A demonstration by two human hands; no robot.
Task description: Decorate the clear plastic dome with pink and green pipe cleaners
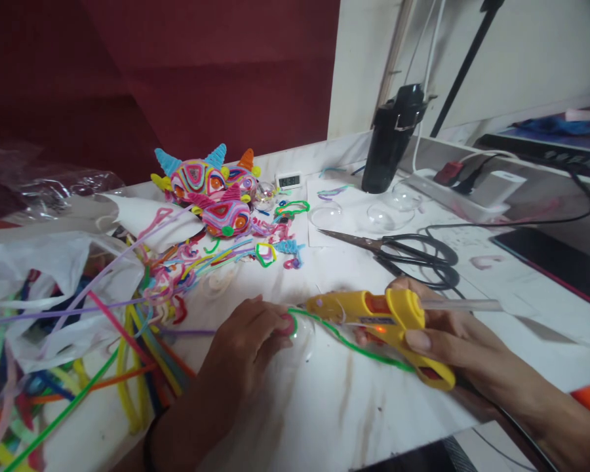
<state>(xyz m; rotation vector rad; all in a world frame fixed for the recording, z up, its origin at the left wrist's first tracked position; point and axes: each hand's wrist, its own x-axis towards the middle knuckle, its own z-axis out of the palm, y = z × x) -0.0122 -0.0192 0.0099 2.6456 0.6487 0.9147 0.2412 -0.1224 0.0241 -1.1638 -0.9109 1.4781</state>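
My left hand [240, 344] is closed on a clear plastic dome [303, 342], low over the table. On the dome sits a small pink coil [286, 326] edged in green, partly covered by my fingers. From that edge a green pipe cleaner [356, 349] trails right, passing below the glue gun. My right hand [465, 344] grips this yellow glue gun [344, 308] by its handle; a small orange light glows on it and a clear glue stick [465, 305] juts from its back. The nozzle tip meets the pipe cleaner close to my left fingertips.
Loose pipe cleaners [137, 367] and a white plastic bag [44, 269] fill the left. Behind are colourful pipe-cleaner figures [226, 216] and a small digital clock [288, 181]. Scissors [388, 249], clear domes [383, 216], a black bottle [391, 147], a power strip [459, 196] and a phone [555, 262] lie right.
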